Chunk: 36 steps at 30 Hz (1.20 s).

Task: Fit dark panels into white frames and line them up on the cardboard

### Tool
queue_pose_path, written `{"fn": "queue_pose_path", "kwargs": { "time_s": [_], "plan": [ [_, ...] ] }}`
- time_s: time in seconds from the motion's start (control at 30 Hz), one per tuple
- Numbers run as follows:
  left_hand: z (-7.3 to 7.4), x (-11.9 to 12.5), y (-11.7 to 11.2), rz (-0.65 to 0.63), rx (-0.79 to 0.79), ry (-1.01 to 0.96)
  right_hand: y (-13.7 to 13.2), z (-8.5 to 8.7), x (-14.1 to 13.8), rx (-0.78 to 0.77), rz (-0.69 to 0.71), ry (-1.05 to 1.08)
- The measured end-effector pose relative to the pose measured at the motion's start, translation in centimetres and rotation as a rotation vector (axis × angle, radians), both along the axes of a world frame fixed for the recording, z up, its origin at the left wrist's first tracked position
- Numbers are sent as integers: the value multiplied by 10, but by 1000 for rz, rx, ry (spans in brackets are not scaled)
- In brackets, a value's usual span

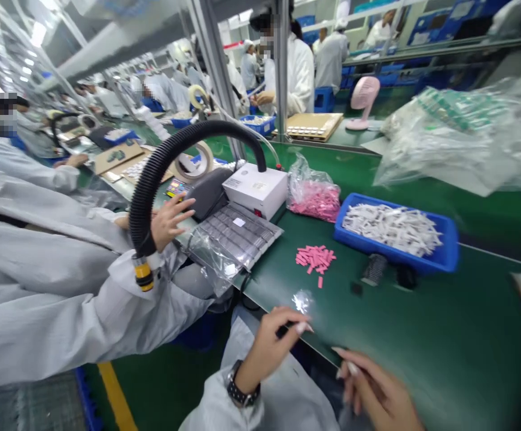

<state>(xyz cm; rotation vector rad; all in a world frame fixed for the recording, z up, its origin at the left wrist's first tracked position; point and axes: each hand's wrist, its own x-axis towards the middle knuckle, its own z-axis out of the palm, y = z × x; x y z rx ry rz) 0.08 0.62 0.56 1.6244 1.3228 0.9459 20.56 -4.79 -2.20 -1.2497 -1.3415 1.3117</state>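
Note:
My left hand [276,341], with a dark watch on the wrist, hovers at the front edge of the green table. Its thumb and forefinger come together in a pinch; anything between the tips is too small to make out. To its right is my right hand [374,386], forefinger stretched out and thumb apart from it, with nothing visible in the fingers. Just beyond my left hand lies a small shiny clear plastic piece [302,301]. Farther back is a loose pile of small pink strips [315,258].
A blue tray [451,248] holds many white strips. Behind the pile sit a bag of pink pieces [316,200] and a white box [255,190]. A black flexible hose [141,197] arches at left, beside a co-worker's hand [169,221]. Plastic bags [462,137] lie at back right.

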Motion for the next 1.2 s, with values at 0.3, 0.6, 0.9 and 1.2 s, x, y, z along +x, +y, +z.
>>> {"fn": "queue_pose_path", "kwargs": {
  "time_s": [0.3,0.6,0.9,1.2],
  "plan": [
    [5,7,48,95,17,206,21,16,19,148,-65,-245],
    [-5,16,50,54,95,351,60,25,32,133,-177,-669],
    [-10,11,47,-6,153,356,97,51,12,-86,-73,-1110],
    [-9,12,41,30,136,280,94,37,25,-27,-1,-1082]
  ]
}}
